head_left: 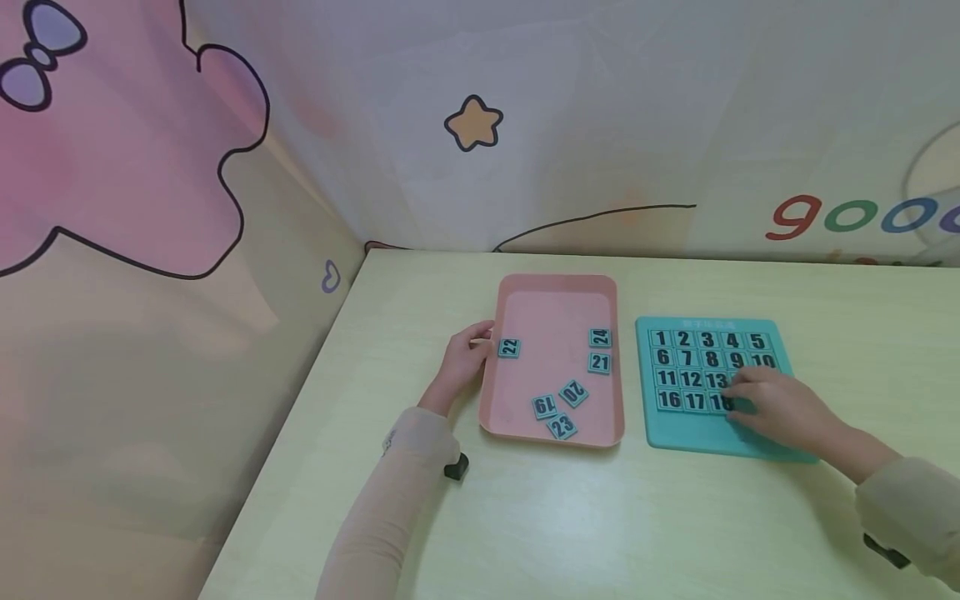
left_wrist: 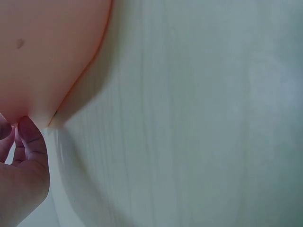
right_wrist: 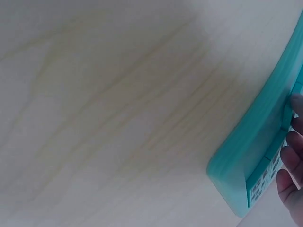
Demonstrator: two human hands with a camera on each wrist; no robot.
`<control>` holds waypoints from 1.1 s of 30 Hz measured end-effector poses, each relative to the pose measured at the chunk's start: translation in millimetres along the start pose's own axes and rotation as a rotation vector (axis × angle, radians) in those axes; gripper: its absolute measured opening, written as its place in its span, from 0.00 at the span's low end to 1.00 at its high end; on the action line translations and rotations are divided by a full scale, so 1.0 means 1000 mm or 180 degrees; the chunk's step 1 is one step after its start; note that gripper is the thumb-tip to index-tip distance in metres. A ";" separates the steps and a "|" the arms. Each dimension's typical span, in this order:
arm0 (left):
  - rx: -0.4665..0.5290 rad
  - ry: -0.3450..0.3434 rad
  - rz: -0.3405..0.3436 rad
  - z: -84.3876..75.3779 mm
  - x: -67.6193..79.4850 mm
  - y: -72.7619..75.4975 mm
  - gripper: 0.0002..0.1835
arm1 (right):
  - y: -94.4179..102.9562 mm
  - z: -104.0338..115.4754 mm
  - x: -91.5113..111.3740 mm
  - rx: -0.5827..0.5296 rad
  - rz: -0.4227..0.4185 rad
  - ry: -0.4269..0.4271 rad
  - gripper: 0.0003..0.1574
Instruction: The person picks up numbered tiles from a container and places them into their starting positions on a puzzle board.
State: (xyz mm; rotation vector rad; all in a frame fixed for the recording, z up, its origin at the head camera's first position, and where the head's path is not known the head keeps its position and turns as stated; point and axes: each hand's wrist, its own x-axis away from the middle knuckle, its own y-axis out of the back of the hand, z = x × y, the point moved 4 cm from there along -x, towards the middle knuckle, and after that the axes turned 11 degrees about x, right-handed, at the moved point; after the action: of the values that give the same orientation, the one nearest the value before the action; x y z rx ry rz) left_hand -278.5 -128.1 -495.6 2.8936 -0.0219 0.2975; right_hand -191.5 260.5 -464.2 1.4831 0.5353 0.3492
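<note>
In the head view, my left hand is at the left rim of a pink tray, pinching its edge. The left wrist view shows the thumb and fingers of that hand against the tray's wall. Number tiles lie in the tray, among them 22, 21 and 23. My right hand reaches over a teal number board, its fingertips pinching tile 18 beside tile 17. Its fingers partly cover the tiles behind.
Tray and board lie side by side on a pale wooden table. A printed wall covering rises behind the table, with another along its left side. Each sleeve carries a small black device, such as the one at the left cuff.
</note>
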 end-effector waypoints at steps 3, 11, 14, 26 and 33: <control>-0.0002 -0.0018 -0.0003 0.001 -0.001 0.001 0.23 | 0.001 0.000 -0.003 -0.0012 0.0027 -0.0020 0.18; -0.0008 -0.0060 0.0008 0.003 0.000 0.002 0.22 | 0.012 0.009 -0.026 -0.0199 0.0040 -0.0049 0.19; -0.0009 -0.0066 0.0014 0.003 0.000 0.002 0.23 | 0.019 0.018 -0.037 -0.0205 0.0043 -0.0010 0.19; -0.0012 -0.0030 0.0024 0.002 0.000 0.002 0.23 | 0.029 0.062 -0.084 -0.0533 0.0268 0.0037 0.21; 0.0014 -0.0019 0.0043 -0.002 0.002 0.003 0.22 | 0.018 0.089 -0.102 -0.0852 0.0292 0.0264 0.19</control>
State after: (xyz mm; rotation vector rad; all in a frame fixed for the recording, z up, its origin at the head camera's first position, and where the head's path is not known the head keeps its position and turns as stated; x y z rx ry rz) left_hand -276.8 -130.2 -492.9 2.8997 -0.0417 0.2917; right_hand -226.8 131.9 -432.8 1.2403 0.4675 0.5354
